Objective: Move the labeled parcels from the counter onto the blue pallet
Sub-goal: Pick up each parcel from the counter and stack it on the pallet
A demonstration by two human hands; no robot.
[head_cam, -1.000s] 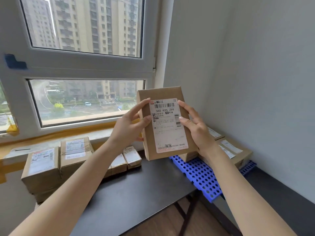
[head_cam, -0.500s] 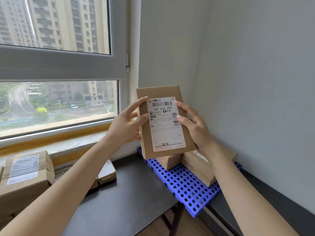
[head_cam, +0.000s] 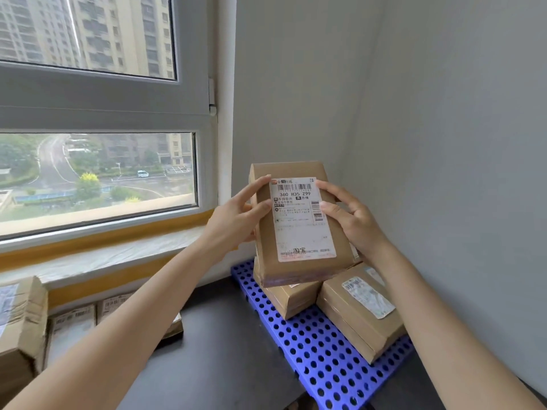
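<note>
Above the blue pallet [head_cam: 319, 353], at 12 o'clock of its near end, a labeled parcel [head_cam: 299, 223] is held in the air, tilted, label toward the camera. Left hand [head_cam: 233, 216] grasps its left edge, fingers laid over the front. Right hand [head_cam: 352, 216] grasps the right edge, fingertips on the label. Its lower edge sits just over the stack below; contact cannot be told.

Handling, judged: stiff cardboard, flat, probably light. Taped faces may be slick. Hold by the long edges, as now.

On the pallet: a parcel under the held one [head_cam: 291, 298], and another [head_cam: 359, 310] at 3 o'clock of it, label up. Perforated deck bare toward 6 o'clock.

On the dark counter [head_cam: 225, 356], at 9 o'clock: more parcels waiting [head_cam: 71, 327] by the window sill [head_cam: 97, 258].
</note>
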